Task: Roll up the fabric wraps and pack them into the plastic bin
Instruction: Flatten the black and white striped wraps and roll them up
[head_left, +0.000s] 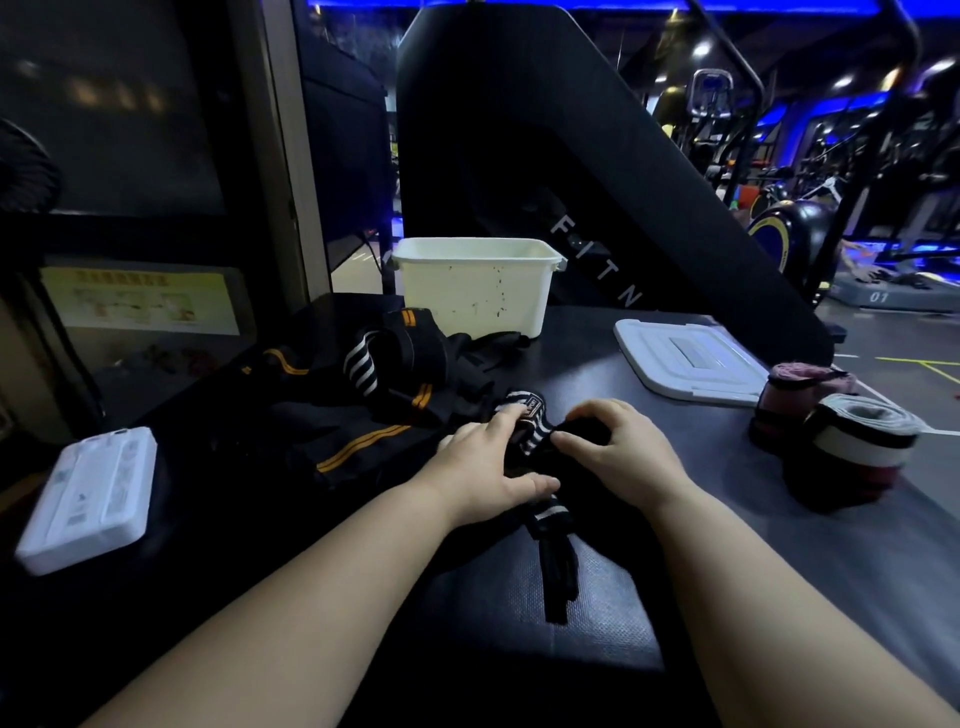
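The left hand (488, 467) pinches the half-rolled black, white-striped fabric wrap (531, 435) on the dark table (597, 353), with fingers over it and thumb on the near side. The right hand (626, 453) curls its fingers onto the roll's other end. Keep the loose tail (558, 571) taut and the edges aligned. The white plastic bin (475, 291) stands beyond, apart.

1. The room is dim; blue strip lighting (519, 4) glows along the top edge.
2. The plastic bin (475, 291) catches soft light, while the black fabric wrap (558, 571) nearly merges with the dark table (613, 613).
3. Wide-angle distortion bends the frame's edges; the white box (88, 499) at the table's left edge looks smeared.
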